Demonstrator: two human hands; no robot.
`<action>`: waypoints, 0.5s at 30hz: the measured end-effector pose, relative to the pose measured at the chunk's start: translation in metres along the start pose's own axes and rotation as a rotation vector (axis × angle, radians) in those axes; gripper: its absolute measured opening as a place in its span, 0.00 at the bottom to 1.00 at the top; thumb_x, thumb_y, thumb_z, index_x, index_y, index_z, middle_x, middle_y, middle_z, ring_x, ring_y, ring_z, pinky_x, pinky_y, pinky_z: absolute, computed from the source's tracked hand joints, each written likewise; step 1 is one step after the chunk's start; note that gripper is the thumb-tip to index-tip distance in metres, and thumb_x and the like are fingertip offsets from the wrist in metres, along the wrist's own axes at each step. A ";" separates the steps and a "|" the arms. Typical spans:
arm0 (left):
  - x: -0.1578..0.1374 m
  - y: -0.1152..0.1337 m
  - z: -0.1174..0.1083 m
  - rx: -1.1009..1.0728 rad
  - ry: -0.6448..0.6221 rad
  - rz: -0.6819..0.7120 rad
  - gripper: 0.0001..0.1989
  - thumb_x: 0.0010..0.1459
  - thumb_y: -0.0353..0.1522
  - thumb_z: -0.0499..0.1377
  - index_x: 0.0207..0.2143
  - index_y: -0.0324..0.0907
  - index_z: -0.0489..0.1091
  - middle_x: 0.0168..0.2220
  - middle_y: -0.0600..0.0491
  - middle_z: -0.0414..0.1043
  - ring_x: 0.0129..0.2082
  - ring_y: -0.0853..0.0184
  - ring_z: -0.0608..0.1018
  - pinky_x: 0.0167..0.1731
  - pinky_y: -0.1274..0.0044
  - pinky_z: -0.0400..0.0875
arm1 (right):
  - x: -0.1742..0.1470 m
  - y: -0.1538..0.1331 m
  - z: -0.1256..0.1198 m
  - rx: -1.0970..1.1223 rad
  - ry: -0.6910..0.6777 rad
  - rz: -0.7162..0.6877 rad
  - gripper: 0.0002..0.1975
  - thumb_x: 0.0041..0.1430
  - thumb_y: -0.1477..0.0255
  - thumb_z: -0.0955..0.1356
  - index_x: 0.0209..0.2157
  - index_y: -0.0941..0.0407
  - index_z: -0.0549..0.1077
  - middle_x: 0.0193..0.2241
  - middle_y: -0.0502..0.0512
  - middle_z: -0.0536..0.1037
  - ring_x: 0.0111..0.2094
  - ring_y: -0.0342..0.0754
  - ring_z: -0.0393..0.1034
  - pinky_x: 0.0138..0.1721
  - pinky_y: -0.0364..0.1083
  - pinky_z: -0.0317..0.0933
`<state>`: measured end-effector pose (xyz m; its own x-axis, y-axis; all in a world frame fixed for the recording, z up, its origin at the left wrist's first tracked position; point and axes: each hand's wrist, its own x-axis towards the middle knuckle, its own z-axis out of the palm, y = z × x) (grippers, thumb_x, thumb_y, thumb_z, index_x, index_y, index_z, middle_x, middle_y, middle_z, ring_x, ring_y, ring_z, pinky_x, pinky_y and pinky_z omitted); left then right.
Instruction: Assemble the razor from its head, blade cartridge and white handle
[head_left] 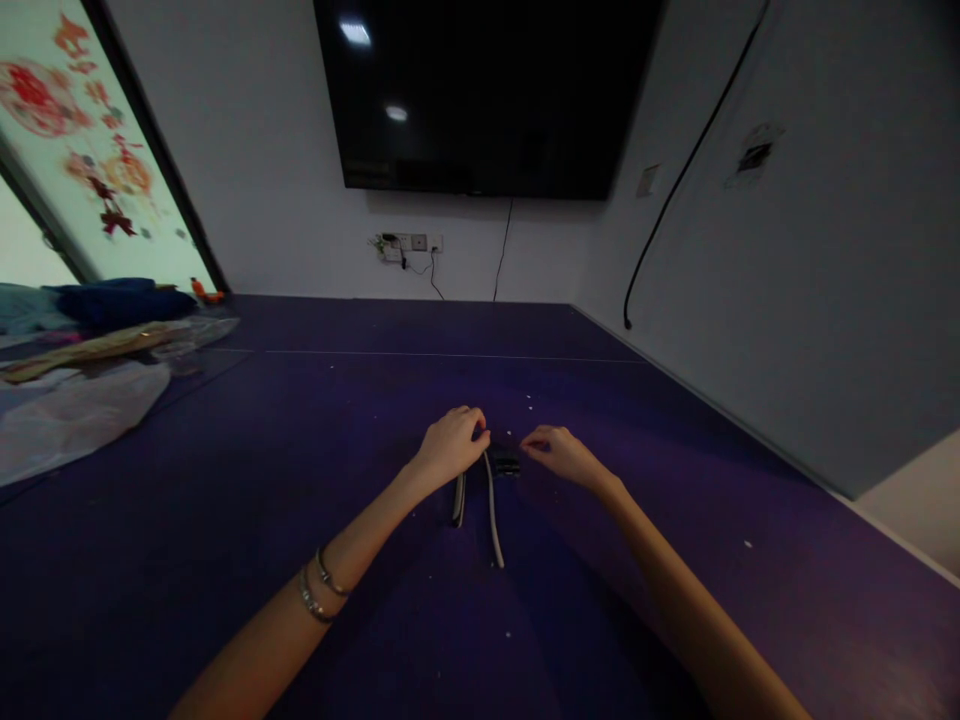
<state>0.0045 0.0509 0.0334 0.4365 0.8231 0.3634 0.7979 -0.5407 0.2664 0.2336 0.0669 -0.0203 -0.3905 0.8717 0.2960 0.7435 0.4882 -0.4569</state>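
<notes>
Purple surface (360, 620) is spreading wide, thin pale line (450, 355) running across its far part. Dark piece (506, 464), pale strip (493, 512) and dark-edged strip (458, 503) are resting mid-surface, close together. White bits (748, 544) are dotting it; crumpled plastic (90, 415) is lying left.

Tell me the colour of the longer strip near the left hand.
The longer strip is pale greyish-white; it shows best in the head view.

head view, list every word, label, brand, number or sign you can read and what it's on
No text can be read anywhere.
Television: any mark on its lower edge is too small to read.
Wall sockets: too small.
Red decorations: too blurred to tell any lettering.
Dark object: nothing legible.
</notes>
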 end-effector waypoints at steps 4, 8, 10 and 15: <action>-0.023 -0.005 -0.008 0.095 -0.162 -0.143 0.10 0.56 0.36 0.52 0.32 0.41 0.70 0.31 0.50 0.74 0.31 0.62 0.76 0.30 0.72 0.69 | 0.000 -0.004 -0.007 0.021 0.000 0.002 0.11 0.55 0.72 0.63 0.34 0.54 0.77 0.33 0.54 0.78 0.33 0.46 0.72 0.36 0.44 0.63; -0.047 -0.011 0.003 0.183 -0.366 -0.205 0.16 0.56 0.41 0.51 0.30 0.40 0.72 0.31 0.48 0.75 0.31 0.60 0.77 0.30 0.72 0.69 | 0.000 -0.009 -0.010 0.021 -0.021 0.003 0.11 0.54 0.72 0.63 0.34 0.56 0.77 0.33 0.55 0.79 0.33 0.47 0.72 0.36 0.43 0.63; -0.055 -0.011 0.010 0.219 -0.396 -0.225 0.18 0.56 0.44 0.50 0.31 0.40 0.73 0.32 0.47 0.75 0.33 0.59 0.78 0.31 0.72 0.70 | 0.000 -0.011 -0.011 0.021 -0.032 0.009 0.11 0.54 0.72 0.63 0.35 0.56 0.77 0.33 0.55 0.79 0.33 0.47 0.72 0.36 0.43 0.63; -0.064 -0.003 0.026 0.270 -0.371 -0.231 0.23 0.58 0.46 0.47 0.33 0.39 0.73 0.35 0.44 0.76 0.36 0.56 0.77 0.35 0.68 0.71 | 0.000 -0.014 -0.011 0.023 -0.055 0.019 0.12 0.55 0.71 0.63 0.35 0.57 0.77 0.33 0.56 0.79 0.33 0.47 0.73 0.36 0.43 0.63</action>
<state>-0.0154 0.0045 -0.0136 0.3154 0.9484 -0.0322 0.9484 -0.3140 0.0442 0.2298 0.0595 -0.0047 -0.4063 0.8813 0.2414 0.7383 0.4723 -0.4815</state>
